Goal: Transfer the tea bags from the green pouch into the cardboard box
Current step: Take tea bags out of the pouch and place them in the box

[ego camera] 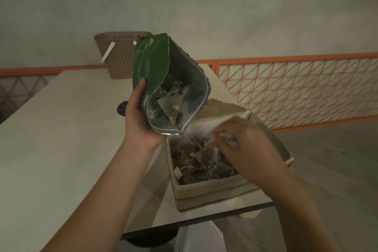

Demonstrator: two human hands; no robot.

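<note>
While a pale matte tabletop (61,149) meets a grey wall, the left hand (141,120) has its fingers wrapped around the glossy green pouch (155,71), foil mouth tilted toward five o'clock. Right-hand (249,149) fingers pinch a mesh tea bag (230,140) over the cardboard box (214,192).

Green pouch (152,61) in left hand (141,120), over cardboard box (212,192).

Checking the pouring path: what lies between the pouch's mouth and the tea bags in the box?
Nothing: in the head view, the pouch mouth hangs just above the box, with only open air down to the tea bags.
</note>
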